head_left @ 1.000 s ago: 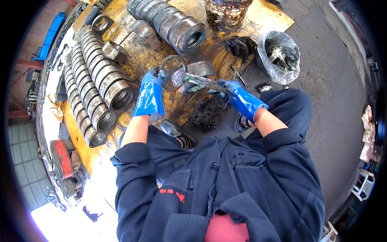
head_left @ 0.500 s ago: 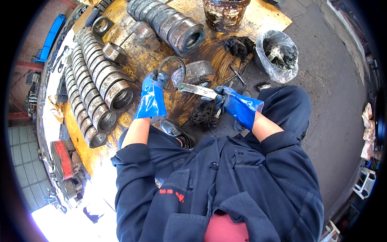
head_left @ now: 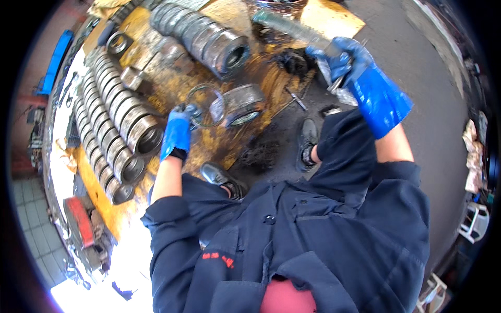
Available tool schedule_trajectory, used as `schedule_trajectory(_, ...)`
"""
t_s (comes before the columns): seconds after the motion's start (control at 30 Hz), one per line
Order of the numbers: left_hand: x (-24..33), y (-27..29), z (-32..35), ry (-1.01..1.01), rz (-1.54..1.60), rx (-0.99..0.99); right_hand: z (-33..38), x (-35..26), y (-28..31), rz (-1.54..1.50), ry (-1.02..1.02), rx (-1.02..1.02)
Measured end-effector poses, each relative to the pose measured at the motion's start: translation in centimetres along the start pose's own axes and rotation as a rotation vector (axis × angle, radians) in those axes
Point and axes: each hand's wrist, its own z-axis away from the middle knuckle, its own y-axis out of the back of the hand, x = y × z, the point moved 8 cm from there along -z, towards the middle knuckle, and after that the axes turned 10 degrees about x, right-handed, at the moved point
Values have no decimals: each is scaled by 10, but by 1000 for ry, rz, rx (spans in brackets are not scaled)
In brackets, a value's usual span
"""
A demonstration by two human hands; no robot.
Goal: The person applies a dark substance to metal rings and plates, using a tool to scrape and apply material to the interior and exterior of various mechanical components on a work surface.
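Rows of grey metal rings [head_left: 112, 130] lie stacked end to end on the greasy yellow floor sheet [head_left: 182, 88], their far ends cut off at the rim. My right hand [head_left: 360, 78], blue-gloved, is raised and closed on a long grimy blade [head_left: 292, 28]; what lies behind the glove is hidden. My left hand [head_left: 177, 133] pinches a thin wire ring [head_left: 206, 104], just beside a short metal bearing [head_left: 242, 104]. My hands are well apart.
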Motion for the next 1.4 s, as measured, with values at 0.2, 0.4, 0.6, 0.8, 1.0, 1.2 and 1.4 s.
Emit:
schedule_trajectory(0.2, 21, -16, 2, 80, 19, -58, 50, -156, 121, 999, 704, 872)
schedule_trajectory(0.4, 14, -21, -12, 146, -94, -49, 0, -102, 296, 1822, 707, 1167)
schedule_trajectory(0.6, 34, -20, 13, 104, -116, -40, -28, -27, 265, 2281, 291, 903)
schedule_trajectory(0.8, 33, -23, 7, 110, -202, -1, 10, -30, 247, 2182, 260, 793)
schedule_trajectory(1.0, 61, -15, 14, -44, 52, -27, 28, -85, 194, 2043, 470, 945)
schedule_trajectory(1.2, 86, -20, 25, -127, 176, -37, 20, -17, -21, 1099, 694, 325)
schedule_trajectory(1.4, 72, -3, 3, -120, 63, 97, -28, 116, -133, 1224, 568, -201)
